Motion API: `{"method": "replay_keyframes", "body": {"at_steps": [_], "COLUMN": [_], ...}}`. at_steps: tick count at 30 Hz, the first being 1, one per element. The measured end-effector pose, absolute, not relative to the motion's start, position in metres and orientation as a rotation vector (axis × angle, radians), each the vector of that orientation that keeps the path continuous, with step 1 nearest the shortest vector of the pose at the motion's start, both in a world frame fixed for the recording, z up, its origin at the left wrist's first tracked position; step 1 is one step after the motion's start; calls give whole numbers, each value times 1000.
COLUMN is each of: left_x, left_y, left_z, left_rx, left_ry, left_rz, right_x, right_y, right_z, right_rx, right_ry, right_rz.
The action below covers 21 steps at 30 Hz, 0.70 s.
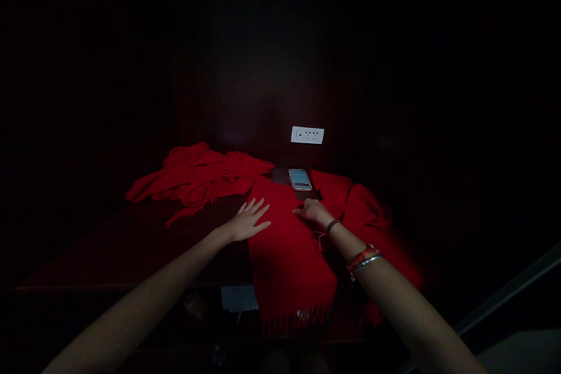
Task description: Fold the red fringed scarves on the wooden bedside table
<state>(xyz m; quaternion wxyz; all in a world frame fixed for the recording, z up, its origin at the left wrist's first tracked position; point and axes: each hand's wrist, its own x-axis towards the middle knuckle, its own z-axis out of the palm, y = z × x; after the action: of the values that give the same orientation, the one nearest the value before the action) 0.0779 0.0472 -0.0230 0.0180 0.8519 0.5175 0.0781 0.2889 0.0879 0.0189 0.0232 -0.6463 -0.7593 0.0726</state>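
Observation:
A red fringed scarf (284,245) lies lengthwise on the dark table, its near end hanging over the front edge with the fringe down. My left hand (249,222) rests flat on the scarf's left side, fingers spread, a ring on one finger. At the scarf's right edge, my right hand (311,210) has its fingers curled, with one fingertip on the cloth; the scarf's edge seems to be in its grip. A small pale label or string (319,239) shows beneath my right wrist.
Bunched red scarves (201,175) lie on the left of the table (144,251), and more red cloth (368,216) lies on the right. Behind the middle scarf is a lit phone (300,179). A white power socket (307,135) is on the dark back wall.

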Motion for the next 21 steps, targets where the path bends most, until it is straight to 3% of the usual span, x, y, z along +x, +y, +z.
{"method": "replay_keyframes", "body": {"at_steps": [21], "left_x": [79], "left_y": [45], "left_z": [-28], "left_rx": [2634], "left_ry": [1696], "left_rz": [343], "right_x": [273], "right_y": [91], "right_z": [27], "right_rx": [-2193], "right_ry": [-2008], "right_rz": [448]}}
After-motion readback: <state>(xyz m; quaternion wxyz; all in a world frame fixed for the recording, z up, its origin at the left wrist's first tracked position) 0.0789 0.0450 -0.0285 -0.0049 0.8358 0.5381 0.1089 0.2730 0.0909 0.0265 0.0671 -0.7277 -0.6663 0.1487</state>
